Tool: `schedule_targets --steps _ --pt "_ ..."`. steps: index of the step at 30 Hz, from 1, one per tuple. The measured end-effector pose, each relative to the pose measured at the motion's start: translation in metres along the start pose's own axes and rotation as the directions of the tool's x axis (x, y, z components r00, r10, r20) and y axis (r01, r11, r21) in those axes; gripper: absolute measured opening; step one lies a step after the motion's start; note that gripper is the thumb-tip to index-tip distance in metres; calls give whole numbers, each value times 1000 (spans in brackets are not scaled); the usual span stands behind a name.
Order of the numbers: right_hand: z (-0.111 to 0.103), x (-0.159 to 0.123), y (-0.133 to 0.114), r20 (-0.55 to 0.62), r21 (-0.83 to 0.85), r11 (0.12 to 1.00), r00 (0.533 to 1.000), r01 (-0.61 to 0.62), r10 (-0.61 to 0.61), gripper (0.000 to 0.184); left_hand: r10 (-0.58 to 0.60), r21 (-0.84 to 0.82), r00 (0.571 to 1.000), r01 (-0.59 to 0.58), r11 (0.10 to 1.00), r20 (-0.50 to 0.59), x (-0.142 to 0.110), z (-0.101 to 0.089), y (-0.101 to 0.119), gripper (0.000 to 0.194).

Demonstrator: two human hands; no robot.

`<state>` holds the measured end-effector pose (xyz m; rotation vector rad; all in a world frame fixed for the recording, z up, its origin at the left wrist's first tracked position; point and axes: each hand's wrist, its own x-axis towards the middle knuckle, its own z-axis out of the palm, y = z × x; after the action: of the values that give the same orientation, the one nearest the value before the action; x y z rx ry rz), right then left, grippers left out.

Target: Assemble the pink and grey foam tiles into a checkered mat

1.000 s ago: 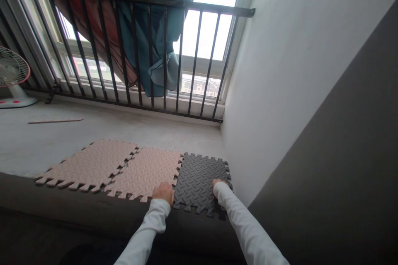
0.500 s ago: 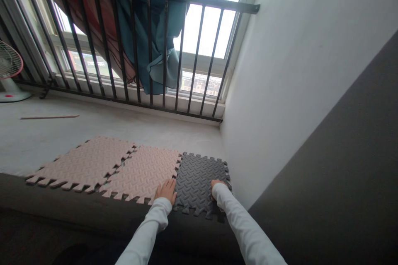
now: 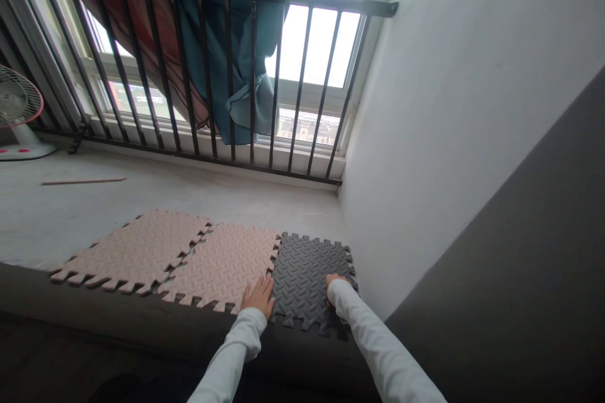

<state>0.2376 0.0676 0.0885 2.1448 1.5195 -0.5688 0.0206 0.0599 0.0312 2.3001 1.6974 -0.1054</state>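
Observation:
My left hand (image 3: 259,296) lies flat, fingers stretched out, on the front right corner of a pink foam puzzle mat tile (image 3: 227,258), beside its seam with a dark grey foam tile (image 3: 309,280). The fingers of my right hand (image 3: 334,284) are curled in and rest on the grey tile near its right edge; the sleeve hides part of this hand. A second pink foam tile (image 3: 146,249) lies to the left, with narrow gaps along its toothed join to the middle tile. The grey tile's teeth meet the middle tile's right side.
The tiles lie on a pale ledge (image 3: 189,192) with a front drop. A white wall (image 3: 401,170) rises close on the right. Behind stand a black railing (image 3: 208,154) and a teal and pink curtain (image 3: 241,63). A thin stick (image 3: 84,181) and a fan (image 3: 23,113) are at left.
The view has turned slightly left, so everything appears a little further right. Both hands stay at nearly the same places on the tiles.

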Motion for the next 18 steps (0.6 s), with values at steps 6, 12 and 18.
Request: schedule_targets --steps 6,12,18 --pt "1 1 1 2 -7 1000 1000 2 -2 66 17 29 998 -18 999 54 1 -7 -1 53" --pt "5 1 3 -35 -11 1000 999 16 -16 69 4 72 1000 -6 997 26 28 -34 -1 45" --pt "11 10 6 -74 23 999 997 40 -38 66 -15 145 1000 11 989 24 57 -41 2 43"
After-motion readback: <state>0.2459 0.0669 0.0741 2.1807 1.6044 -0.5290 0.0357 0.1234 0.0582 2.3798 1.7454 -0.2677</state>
